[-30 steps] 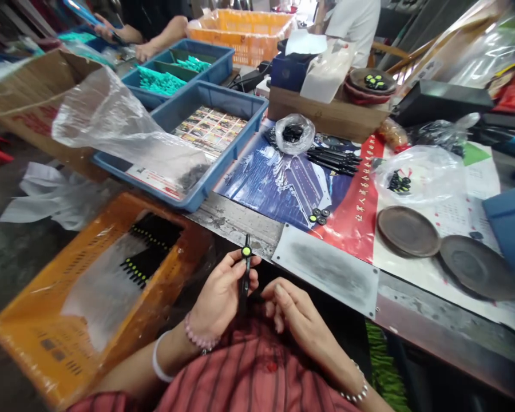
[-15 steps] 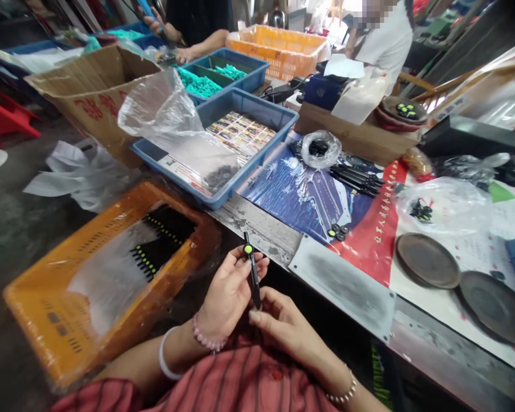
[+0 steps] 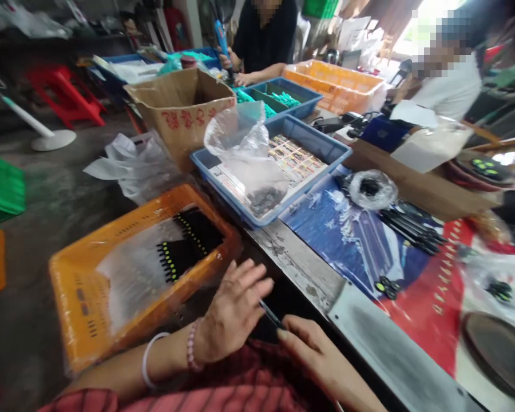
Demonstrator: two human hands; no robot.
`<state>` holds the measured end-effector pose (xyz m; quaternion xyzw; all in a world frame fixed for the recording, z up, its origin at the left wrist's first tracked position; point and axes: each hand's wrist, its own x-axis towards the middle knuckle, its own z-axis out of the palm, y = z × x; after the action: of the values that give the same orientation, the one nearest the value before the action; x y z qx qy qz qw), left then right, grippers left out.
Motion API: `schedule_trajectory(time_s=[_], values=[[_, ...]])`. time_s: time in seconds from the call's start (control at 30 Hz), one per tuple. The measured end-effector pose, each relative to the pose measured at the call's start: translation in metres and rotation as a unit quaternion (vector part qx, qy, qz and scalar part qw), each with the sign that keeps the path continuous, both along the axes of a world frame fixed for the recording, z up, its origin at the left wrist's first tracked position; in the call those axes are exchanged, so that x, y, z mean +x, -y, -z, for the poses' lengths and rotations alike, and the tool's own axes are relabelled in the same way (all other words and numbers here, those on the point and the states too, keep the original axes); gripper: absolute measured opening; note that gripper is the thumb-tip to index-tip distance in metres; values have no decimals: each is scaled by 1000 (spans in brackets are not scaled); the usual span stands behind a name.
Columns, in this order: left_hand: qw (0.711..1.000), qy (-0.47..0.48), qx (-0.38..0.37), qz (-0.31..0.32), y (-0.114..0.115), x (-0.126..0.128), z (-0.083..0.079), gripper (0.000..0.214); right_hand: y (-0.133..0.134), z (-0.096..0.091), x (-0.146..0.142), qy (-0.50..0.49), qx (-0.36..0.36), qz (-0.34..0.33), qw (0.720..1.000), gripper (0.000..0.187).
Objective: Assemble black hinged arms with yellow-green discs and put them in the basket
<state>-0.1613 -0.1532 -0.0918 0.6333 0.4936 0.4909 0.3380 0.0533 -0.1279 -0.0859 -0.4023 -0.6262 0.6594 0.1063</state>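
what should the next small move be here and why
Probably the right hand should carry the thin black stick it seems to pinch over to the orange crate, and lay it beside the black pieces with yellow-green tips. The left hand is open and empty, and the crate sits right beside it, so that looks like the simplest move.

Two hands, two blue trays, two orange crates, one green crate, one cardboard box, one red stool and two co-workers appear in one workshop scene.
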Motion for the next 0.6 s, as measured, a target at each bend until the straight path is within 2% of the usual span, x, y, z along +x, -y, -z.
schedule_trajectory(time_s=[0.03, 0.1, 0.13, 0.2, 0.27, 0.33, 0.4, 0.5, 0.6], values=[[996, -66, 15, 67, 2, -9, 0, 40, -3, 0, -3, 19, 29, -29, 999, 50], [977, -131, -9, 170, 4, -24, 0, 34, -8, 2, -12, 42, 61, -71, 995, 50], [970, -138, -37, 195, 5, -30, 3, 32, -10, 5, -18, 45, 52, -87, 994, 51], [967, -131, -90, 198, 5, -43, 11, 27, -13, 13, -30, 36, 3, -105, 994, 54], [971, -123, -125, 163, 2, -63, 26, 23, -17, 21, -41, 31, -32, -98, 994, 55], [977, -123, -155, 84, -4, -93, 47, 23, -22, 25, -46, 43, -13, -79, 996, 53], [974, -127, -185, -24, -14, -136, 72, 26, -26, 25, -45, 70, 30, -73, 994, 52], [952, -157, -224, -139, -31, -210, 111, 28, -30, 17, -36, 106, 73, -76, 989, 48], [924, -198, -257, -202, -45, -275, 142, 30, -24, 13, -25, 137, 91, -77, 983, 45]])
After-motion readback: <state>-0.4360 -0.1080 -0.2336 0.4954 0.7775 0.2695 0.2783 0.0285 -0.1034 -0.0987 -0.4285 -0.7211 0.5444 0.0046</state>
